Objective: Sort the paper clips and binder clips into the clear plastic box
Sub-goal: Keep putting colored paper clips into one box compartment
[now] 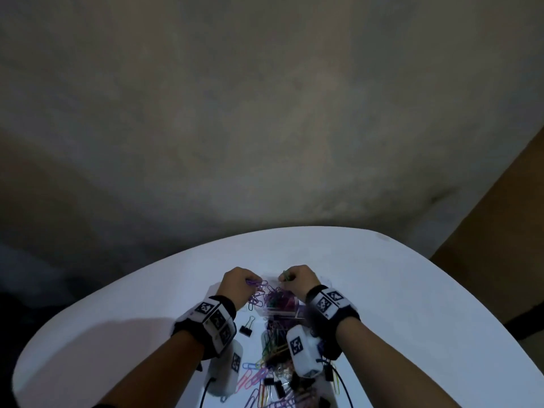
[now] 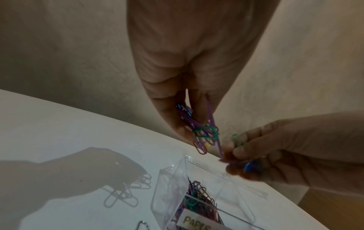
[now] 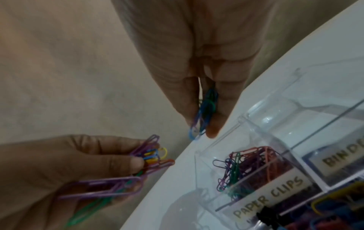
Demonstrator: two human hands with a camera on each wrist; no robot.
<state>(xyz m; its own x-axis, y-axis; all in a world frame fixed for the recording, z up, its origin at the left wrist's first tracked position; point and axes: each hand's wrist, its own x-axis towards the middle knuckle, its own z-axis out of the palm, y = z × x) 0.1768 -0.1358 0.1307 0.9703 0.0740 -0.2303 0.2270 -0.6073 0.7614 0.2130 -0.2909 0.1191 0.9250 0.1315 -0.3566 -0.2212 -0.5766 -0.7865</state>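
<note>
The clear plastic box (image 1: 276,312) stands on the white table between my hands, with labels reading PAPER CLIPS (image 3: 269,200) and BINDER. Coloured paper clips (image 3: 248,161) fill its paper clip compartment. My left hand (image 1: 235,285) pinches a bunch of mostly purple paper clips (image 2: 204,135) above the box's left side. My right hand (image 1: 297,279) pinches a few blue and green paper clips (image 3: 204,112) above the box's far edge. The two hands nearly touch.
A loose heap of coloured paper clips (image 1: 273,348) and black binder clips (image 1: 246,326) lies on the table (image 1: 412,290) near me, under my wrists. Cables run off the wrist cameras. The table's curved far edge is just beyond the box, and a bare wall rises behind.
</note>
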